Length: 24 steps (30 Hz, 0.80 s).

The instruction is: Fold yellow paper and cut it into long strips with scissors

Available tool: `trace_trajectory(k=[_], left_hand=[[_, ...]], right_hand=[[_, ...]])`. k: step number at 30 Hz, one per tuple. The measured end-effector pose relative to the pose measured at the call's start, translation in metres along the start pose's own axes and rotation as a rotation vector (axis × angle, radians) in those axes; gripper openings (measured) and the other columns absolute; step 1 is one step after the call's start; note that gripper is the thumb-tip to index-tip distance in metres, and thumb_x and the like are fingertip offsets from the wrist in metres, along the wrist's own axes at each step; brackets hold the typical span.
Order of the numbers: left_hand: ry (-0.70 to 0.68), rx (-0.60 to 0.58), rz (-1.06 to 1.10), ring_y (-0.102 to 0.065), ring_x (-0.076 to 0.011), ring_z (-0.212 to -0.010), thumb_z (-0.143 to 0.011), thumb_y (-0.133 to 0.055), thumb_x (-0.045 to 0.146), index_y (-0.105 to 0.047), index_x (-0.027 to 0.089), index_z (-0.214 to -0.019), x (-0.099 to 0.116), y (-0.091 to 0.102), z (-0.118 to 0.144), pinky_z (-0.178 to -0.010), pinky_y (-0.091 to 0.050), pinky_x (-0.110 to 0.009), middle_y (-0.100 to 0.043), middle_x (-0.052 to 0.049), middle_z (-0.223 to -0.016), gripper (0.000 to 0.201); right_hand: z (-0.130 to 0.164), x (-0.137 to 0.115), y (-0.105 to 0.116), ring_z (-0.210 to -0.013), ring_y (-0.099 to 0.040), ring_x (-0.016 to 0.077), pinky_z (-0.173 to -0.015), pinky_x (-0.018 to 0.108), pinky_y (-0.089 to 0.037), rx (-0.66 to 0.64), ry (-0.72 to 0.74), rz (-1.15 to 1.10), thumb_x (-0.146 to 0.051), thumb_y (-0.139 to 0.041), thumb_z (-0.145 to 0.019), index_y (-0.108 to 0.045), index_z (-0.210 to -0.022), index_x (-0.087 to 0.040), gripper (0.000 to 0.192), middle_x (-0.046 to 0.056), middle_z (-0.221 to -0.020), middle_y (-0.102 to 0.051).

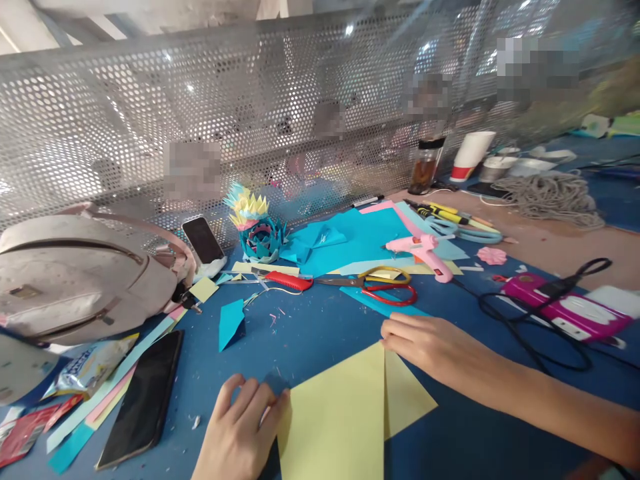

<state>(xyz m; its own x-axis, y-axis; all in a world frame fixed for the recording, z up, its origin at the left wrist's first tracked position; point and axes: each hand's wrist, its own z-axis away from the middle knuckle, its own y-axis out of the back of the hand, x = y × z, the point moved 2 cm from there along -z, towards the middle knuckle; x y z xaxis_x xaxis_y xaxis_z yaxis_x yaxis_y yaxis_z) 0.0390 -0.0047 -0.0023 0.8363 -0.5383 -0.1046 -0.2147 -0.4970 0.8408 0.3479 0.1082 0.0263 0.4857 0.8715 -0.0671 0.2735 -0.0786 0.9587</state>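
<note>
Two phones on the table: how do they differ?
The phone by the bag stands propped and tilted against the mesh wall; the phone at left front lies flat on the blue table. The propped one is farther from the hands and looks smaller. Both have dark screens.

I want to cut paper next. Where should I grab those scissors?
Take the scissors by the red and yellow handle loops, which lie at the right end, near the right hand. The blades point left toward the red comb, so come from the right.
</note>
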Motion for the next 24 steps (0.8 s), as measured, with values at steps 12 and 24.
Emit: trace_trajectory(k=[12,24], left_hand=[[-0.021,-0.051,-0.001,-0.059,-0.024,-0.086,-0.106,-0.025,0.027,-0.064,0.013,-0.122,0.009,-0.007,0.032,-0.091,-0.033,-0.045,-0.068,-0.01,-0.093,0.045],[-0.008,-0.111,0.031,-0.062,-0.0238,-0.092,-0.093,-0.035,0.003,-0.062,0.018,-0.125,0.011,0.003,0.029,-0.094,-0.033,-0.043,-0.071,-0.009,-0.102,0.045]], right_hand=[[-0.018,0.007,-0.001,-0.078,-0.063,0.0191,-0.061,0.026,-0.038,-0.201,-0.383,-0.2,-0.018,-0.061,-0.089,-0.063,-0.071,-0.02,0.018,0.002,-0.082,-0.066],[-0.044,0.022,0.016,-0.062,-0.058,0.0148,-0.053,0.024,-0.031,-0.445,-0.374,-0.399,-0.019,-0.069,-0.075,-0.07,-0.067,-0.017,0.008,0.0,-0.064,-0.063]])
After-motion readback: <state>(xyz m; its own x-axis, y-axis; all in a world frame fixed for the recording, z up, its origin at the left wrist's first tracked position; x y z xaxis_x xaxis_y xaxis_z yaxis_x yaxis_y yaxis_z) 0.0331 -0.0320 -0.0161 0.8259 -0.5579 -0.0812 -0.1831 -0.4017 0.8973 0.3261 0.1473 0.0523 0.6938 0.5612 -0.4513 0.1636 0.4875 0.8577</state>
